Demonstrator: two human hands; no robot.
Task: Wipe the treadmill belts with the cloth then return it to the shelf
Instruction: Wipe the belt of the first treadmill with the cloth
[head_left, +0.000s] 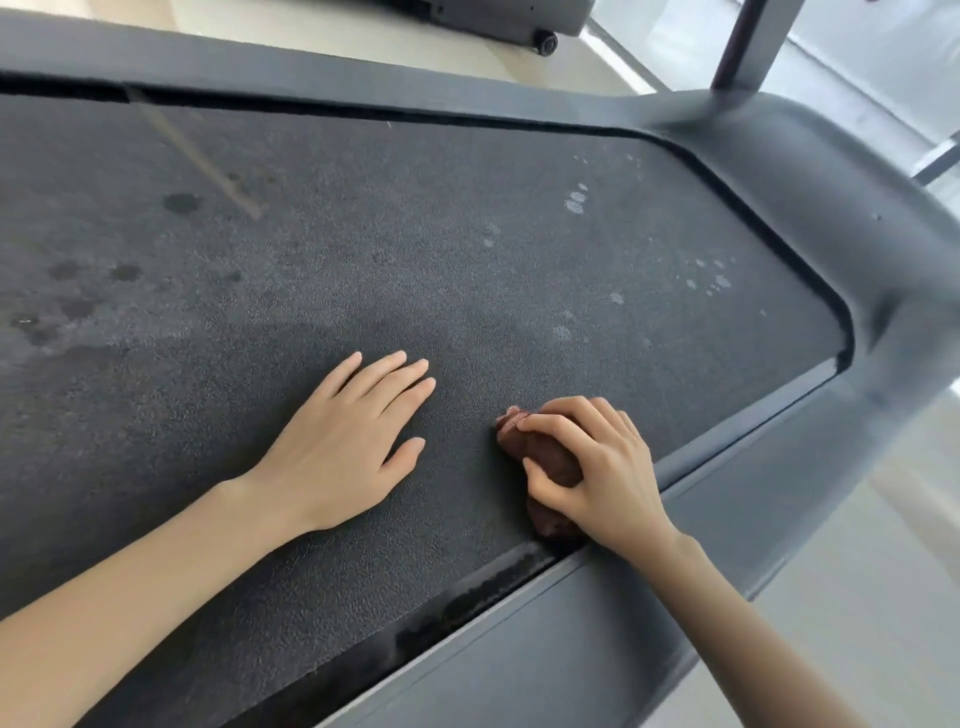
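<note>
A dark grey textured treadmill belt fills most of the view, marked with dark damp spots at the left and pale smudges at the right. My right hand grips a bunched brown cloth and presses it on the belt near the belt's near edge. My left hand lies flat on the belt with straight fingers, just left of the cloth. Most of the cloth is hidden under my right hand.
The treadmill's grey side rail runs along the near edge and curves round the belt's right end. An upright post rises at the top right. Another machine's base with a wheel stands on the pale floor beyond.
</note>
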